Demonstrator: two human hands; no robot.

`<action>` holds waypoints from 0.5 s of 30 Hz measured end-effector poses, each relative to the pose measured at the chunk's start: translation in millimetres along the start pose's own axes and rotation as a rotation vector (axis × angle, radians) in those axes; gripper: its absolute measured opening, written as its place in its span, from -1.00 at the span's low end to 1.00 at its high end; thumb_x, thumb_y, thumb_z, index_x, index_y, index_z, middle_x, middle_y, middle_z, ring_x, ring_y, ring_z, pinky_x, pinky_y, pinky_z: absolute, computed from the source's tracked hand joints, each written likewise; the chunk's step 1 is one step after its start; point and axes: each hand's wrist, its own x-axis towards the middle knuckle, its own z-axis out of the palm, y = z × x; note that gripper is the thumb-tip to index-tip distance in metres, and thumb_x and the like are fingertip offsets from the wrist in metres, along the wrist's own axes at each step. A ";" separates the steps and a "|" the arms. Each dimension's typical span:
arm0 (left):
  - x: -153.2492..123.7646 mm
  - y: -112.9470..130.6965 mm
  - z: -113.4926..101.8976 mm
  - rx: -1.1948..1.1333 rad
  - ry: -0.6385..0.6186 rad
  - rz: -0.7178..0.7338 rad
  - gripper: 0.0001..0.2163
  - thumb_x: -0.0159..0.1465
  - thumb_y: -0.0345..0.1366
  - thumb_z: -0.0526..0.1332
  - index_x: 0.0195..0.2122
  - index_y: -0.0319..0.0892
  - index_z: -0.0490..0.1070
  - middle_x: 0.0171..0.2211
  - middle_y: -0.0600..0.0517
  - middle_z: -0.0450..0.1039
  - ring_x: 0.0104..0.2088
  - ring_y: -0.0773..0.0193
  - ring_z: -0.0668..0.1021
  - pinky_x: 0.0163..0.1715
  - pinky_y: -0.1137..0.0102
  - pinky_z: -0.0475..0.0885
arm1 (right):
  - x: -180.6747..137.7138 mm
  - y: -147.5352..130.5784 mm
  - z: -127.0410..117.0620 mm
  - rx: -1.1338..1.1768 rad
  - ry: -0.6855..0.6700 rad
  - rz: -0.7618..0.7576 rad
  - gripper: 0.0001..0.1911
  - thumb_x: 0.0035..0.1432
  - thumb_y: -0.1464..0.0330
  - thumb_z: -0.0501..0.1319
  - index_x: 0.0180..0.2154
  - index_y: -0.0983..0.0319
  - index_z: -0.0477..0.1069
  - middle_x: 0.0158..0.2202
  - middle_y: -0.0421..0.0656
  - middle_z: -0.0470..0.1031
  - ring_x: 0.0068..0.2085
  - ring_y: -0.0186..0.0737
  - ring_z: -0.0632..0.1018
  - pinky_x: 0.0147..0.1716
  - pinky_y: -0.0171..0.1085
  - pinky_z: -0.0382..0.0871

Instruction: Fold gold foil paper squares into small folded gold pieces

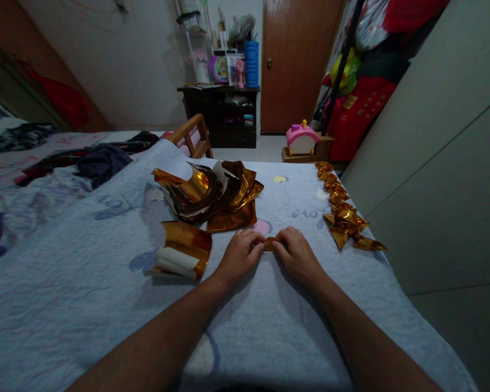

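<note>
My left hand and my right hand meet over the bed, both closed on a small strip of folded gold foil paper. Each hand pinches one end, and only the strip's middle shows between the thumbs. Left of my left hand lies a curled gold sheet with its pale back turned up at the near side. Beyond it sits a loose, bent stack of gold foil sheets. Folded gold pieces with pointed ends form a row along the bed's right edge.
A pale blue quilt covers the bed. Clothes are heaped at the left. A wooden chair stands past the far edge, near a dark cabinet. A pink toy rests on a box at the back right. A pale panel rises along the right.
</note>
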 end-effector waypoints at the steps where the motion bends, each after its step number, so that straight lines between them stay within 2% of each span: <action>1: 0.0 0.3 -0.5 -0.003 0.002 -0.002 -0.92 0.28 -0.42 0.20 -0.31 -0.16 0.47 -0.27 0.00 0.51 -0.15 0.16 0.49 -0.10 0.30 0.34 | -0.1 -0.4 -0.2 0.027 0.007 -0.003 -0.86 0.25 0.40 0.17 -0.39 0.20 0.35 -0.34 -0.15 0.44 -0.24 -0.17 0.42 -0.19 -0.22 0.24; 9: 0.2 1.7 -1.4 -0.075 -0.009 -0.006 -0.91 0.29 -0.36 0.17 -0.38 -0.15 0.39 -0.33 0.03 0.45 -0.23 0.18 0.48 -0.17 0.33 0.34 | -1.1 -1.0 -3.5 0.227 -0.002 0.068 -0.89 0.24 0.37 0.13 -0.36 0.20 0.37 -0.36 -0.18 0.47 -0.27 -0.20 0.44 -0.25 -0.26 0.26; 15: -0.6 0.4 -0.4 -0.162 -0.017 -0.045 -0.91 0.29 -0.35 0.15 -0.38 -0.16 0.38 -0.35 0.04 0.43 -0.26 0.22 0.48 -0.20 0.36 0.34 | -0.6 -2.7 -4.8 0.292 -0.006 0.083 -0.87 0.22 0.35 0.12 -0.38 0.21 0.38 -0.40 -0.19 0.46 -0.33 -0.23 0.44 -0.30 -0.28 0.27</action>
